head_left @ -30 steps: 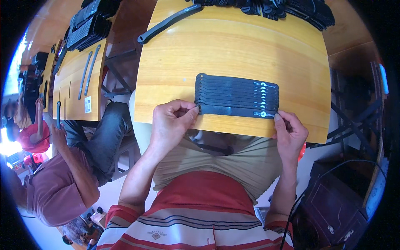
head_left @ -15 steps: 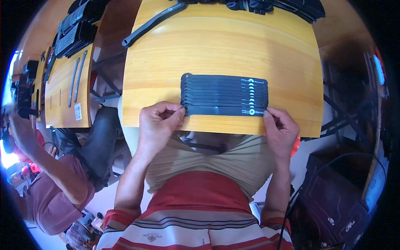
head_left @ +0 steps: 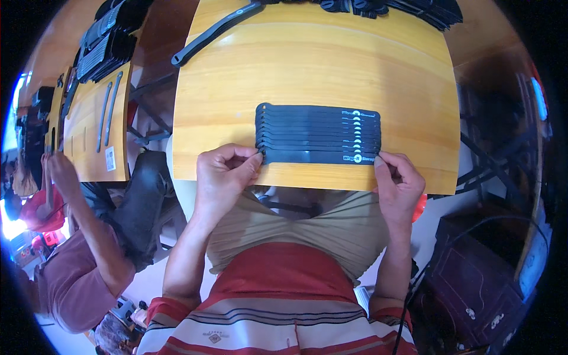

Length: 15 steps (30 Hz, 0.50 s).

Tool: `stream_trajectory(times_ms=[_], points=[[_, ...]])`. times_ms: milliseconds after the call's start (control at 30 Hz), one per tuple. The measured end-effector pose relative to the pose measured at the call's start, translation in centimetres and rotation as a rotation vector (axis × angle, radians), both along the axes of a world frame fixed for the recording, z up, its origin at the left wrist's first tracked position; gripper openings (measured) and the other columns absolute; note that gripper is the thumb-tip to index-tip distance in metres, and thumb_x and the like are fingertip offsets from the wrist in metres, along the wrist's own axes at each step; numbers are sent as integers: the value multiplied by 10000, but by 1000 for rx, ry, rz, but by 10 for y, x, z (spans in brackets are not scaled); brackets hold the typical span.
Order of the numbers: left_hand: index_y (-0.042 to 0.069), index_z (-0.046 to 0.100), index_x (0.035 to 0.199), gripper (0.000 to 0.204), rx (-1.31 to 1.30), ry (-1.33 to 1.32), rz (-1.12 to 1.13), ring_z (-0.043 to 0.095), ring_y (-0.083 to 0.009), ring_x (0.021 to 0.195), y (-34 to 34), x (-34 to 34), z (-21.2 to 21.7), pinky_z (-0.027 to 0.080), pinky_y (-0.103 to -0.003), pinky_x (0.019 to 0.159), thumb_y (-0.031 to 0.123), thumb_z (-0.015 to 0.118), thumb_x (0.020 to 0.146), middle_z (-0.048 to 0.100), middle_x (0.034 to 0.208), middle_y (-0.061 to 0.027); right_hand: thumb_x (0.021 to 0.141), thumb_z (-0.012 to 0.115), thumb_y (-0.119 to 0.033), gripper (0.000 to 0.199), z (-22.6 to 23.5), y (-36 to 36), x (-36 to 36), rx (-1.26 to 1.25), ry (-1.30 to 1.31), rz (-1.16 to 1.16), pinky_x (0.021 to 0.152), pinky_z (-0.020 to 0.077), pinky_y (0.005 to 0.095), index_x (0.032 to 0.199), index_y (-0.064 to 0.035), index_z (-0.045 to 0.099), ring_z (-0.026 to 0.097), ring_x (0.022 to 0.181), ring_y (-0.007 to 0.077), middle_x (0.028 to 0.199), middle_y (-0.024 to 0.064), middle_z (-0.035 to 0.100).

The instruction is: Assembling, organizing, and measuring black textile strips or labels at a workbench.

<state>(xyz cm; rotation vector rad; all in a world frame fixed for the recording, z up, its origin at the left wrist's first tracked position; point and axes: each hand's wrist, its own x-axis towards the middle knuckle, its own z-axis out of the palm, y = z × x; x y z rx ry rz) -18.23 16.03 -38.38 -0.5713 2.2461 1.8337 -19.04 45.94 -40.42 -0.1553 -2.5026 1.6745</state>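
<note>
Several black straps with white print lie in an overlapping, stepped row (head_left: 307,130) near the front edge of the wooden table. My left hand (head_left: 228,171) pinches the left end of the nearest strap (head_left: 319,157) between thumb and index finger. At its other end, my right hand (head_left: 399,177) grips the same strap the same way. The nearest strap lies flat and straight along the front of the row. Small holes show at the straps' left ends.
Across the table's (head_left: 307,65) far edge lie piles of black straps (head_left: 420,12) and a long bundle of straps (head_left: 219,32). At the left, a co-worker (head_left: 83,278) sits by another wooden table (head_left: 89,130) with stacked straps (head_left: 106,50). Dark purple cabinets (head_left: 467,272) stand at the right.
Both of my hands and the row of straps stay practically where they were. The co-worker's arm at the left has shifted to the right, toward their table.
</note>
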Motion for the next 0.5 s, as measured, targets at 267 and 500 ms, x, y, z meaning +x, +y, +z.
stream_trajectory(times_ms=[267, 500], points=[[-65, 717, 934, 90, 27, -6, 15, 631, -65, 640, 1, -1, 1, 522, -206, 578, 24, 723, 937, 698, 745, -51, 902, 701, 27, 76, 6, 0, -1, 57, 8, 24, 626, 492, 235, 975, 50, 708, 626, 706, 94, 831, 78, 677], [-63, 721, 933, 89, 10, -16, 11, 618, -61, 622, 1, -1, 1, 512, -208, 565, 26, 726, 934, 695, 730, -48, 907, 699, 24, 75, 5, -1, -1, 66, 16, 38, 618, 491, 238, 978, 48, 707, 623, 699, 99, 822, 76, 667]])
